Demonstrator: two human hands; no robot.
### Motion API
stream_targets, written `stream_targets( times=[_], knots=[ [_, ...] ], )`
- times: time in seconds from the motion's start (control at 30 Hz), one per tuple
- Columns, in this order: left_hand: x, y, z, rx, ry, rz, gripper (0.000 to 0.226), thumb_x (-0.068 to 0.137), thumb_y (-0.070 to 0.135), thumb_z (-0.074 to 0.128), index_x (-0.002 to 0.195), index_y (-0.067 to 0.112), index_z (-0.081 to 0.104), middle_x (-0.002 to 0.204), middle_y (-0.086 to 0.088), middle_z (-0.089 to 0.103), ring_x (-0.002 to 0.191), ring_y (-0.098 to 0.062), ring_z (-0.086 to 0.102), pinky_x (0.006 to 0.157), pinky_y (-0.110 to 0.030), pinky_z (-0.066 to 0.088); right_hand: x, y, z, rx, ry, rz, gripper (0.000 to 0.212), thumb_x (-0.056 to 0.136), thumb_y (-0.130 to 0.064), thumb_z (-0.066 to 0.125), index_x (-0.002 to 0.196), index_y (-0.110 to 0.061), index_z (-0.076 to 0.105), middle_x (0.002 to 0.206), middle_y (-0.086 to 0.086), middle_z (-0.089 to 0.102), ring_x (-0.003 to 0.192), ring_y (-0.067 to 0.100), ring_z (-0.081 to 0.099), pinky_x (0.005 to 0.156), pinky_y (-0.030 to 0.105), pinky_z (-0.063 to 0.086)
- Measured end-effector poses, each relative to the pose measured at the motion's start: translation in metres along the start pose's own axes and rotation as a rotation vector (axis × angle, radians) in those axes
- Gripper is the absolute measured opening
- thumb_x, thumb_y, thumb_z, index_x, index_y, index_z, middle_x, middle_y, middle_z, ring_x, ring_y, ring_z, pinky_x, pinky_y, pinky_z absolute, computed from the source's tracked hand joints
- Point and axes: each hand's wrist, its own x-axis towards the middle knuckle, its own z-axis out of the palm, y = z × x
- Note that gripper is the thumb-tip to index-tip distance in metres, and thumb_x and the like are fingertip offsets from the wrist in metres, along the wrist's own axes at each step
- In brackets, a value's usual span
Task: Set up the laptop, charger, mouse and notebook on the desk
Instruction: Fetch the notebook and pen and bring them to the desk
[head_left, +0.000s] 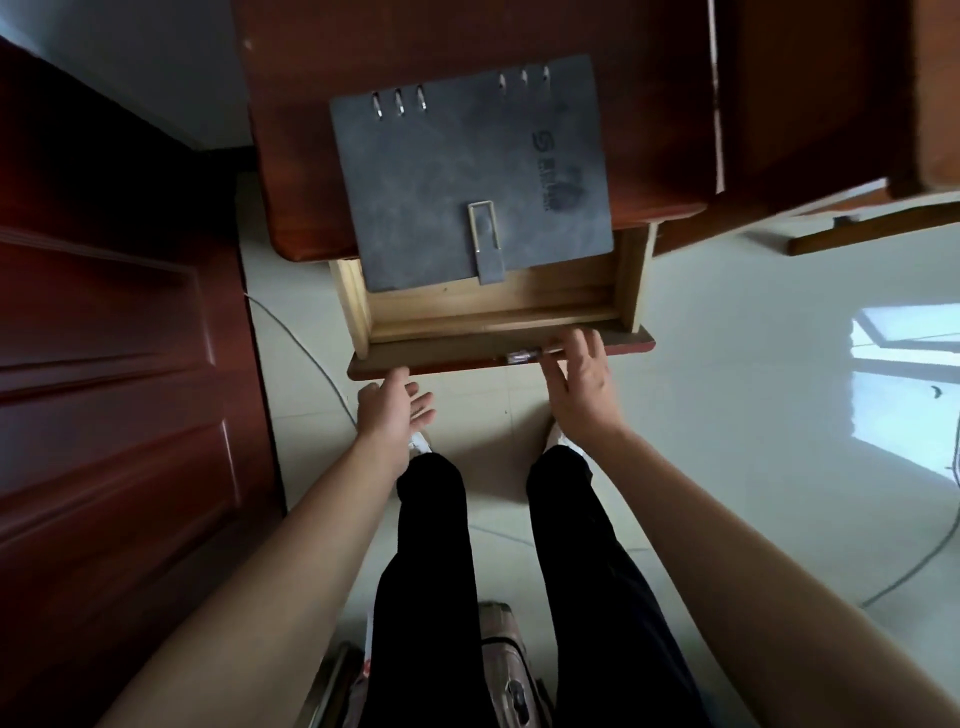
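A grey ring-bound notebook with a strap clasp lies closed on the reddish wooden desk, its near edge overhanging the open drawer. The drawer is pulled out and looks bare inside. My left hand hovers with fingers apart just below the drawer front's left end, holding nothing. My right hand is spread against the drawer front on the right, by its small metal fitting. No laptop, charger or mouse is in view.
A dark red door stands at the left. A thin cable runs over the pale tiled floor beside the desk. A bag sits on the floor behind my legs. A wooden piece juts out at the right.
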Motion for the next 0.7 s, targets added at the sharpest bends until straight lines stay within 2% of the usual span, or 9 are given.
stream_targets(
  times=[0.1,0.17,0.27,0.33,0.4,0.47,0.53,0.6,0.7],
  knots=[
    [-0.007,-0.003,0.018,-0.059,-0.118,-0.067,0.015,0.099,0.027,0.053,0.105,0.014,0.056,0.113,-0.017,0.060,0.094,-0.030,0.064,0.076,-0.039,0.055,-0.016,0.013,-0.005,0.233,0.195,0.228,0.018,0.103,-0.020,0.050,0.111,-0.005,0.055,0.104,0.009,0.056,0.093,0.025,0.053,0.078,0.027,0.037],
    [-0.009,0.001,0.026,-0.124,-0.143,-0.068,0.017,0.099,0.027,0.053,0.109,0.013,0.053,0.105,-0.019,0.062,0.089,-0.029,0.064,0.077,-0.040,0.056,-0.017,0.012,-0.004,0.500,0.235,0.479,0.016,0.105,-0.026,0.045,0.105,-0.013,0.053,0.096,0.012,0.059,0.086,0.024,0.056,0.081,0.032,0.044],
    [-0.014,0.004,0.031,-0.223,-0.125,-0.066,0.021,0.099,0.018,0.048,0.115,0.005,0.048,0.099,-0.024,0.064,0.087,-0.031,0.066,0.078,-0.040,0.057,-0.010,0.004,-0.009,0.891,0.232,0.772,0.019,0.105,-0.031,0.042,0.091,-0.022,0.051,0.086,0.005,0.050,0.074,0.015,0.050,0.082,0.035,0.043],
    [-0.021,0.003,0.028,-0.247,-0.121,-0.055,0.011,0.097,0.009,0.045,0.104,0.003,0.050,0.099,-0.025,0.064,0.087,-0.031,0.067,0.078,-0.039,0.057,-0.001,-0.002,-0.017,1.099,0.258,0.832,0.019,0.105,-0.031,0.040,0.098,-0.020,0.054,0.098,0.005,0.056,0.083,0.014,0.056,0.086,0.034,0.045],
    [-0.028,0.003,0.026,-0.276,-0.114,-0.033,0.012,0.095,0.004,0.041,0.092,0.004,0.053,0.096,-0.022,0.065,0.085,-0.030,0.068,0.078,-0.038,0.057,0.005,-0.006,-0.028,1.344,0.348,0.887,0.024,0.107,-0.027,0.037,0.120,-0.014,0.053,0.113,0.009,0.062,0.098,0.021,0.064,0.087,0.032,0.053],
    [-0.032,0.006,0.022,-0.282,-0.112,-0.007,0.019,0.094,0.002,0.039,0.089,0.004,0.058,0.094,-0.019,0.068,0.085,-0.027,0.070,0.079,-0.036,0.056,0.005,-0.008,-0.041,1.567,0.456,0.979,0.035,0.108,-0.021,0.034,0.140,-0.011,0.042,0.111,0.017,0.065,0.099,0.028,0.068,0.080,0.031,0.059],
    [-0.034,0.016,0.017,-0.274,-0.105,0.007,0.022,0.092,0.000,0.039,0.087,0.003,0.060,0.088,-0.014,0.070,0.075,-0.021,0.070,0.073,-0.033,0.056,0.004,-0.013,-0.050,1.752,0.490,0.999,0.040,0.108,-0.018,0.030,0.147,-0.008,0.031,0.109,0.024,0.064,0.099,0.035,0.068,0.087,0.035,0.059],
    [-0.034,0.029,0.015,-0.279,-0.109,0.015,0.022,0.089,-0.003,0.039,0.085,0.005,0.060,0.081,-0.009,0.071,0.066,-0.015,0.067,0.069,-0.031,0.055,0.009,-0.023,-0.057,1.812,0.466,0.981,0.041,0.109,-0.016,0.030,0.148,-0.005,0.030,0.116,0.027,0.060,0.101,0.037,0.066,0.090,0.036,0.057],
    [-0.031,0.049,0.014,-0.277,-0.189,0.024,0.024,0.088,-0.006,0.041,0.088,0.009,0.060,0.082,-0.003,0.073,0.077,-0.015,0.066,0.074,-0.032,0.053,0.025,-0.038,-0.059,1.778,0.447,0.941,0.038,0.108,-0.014,0.031,0.145,-0.004,0.033,0.127,0.027,0.057,0.104,0.034,0.065,0.083,0.034,0.057]
  ],
)
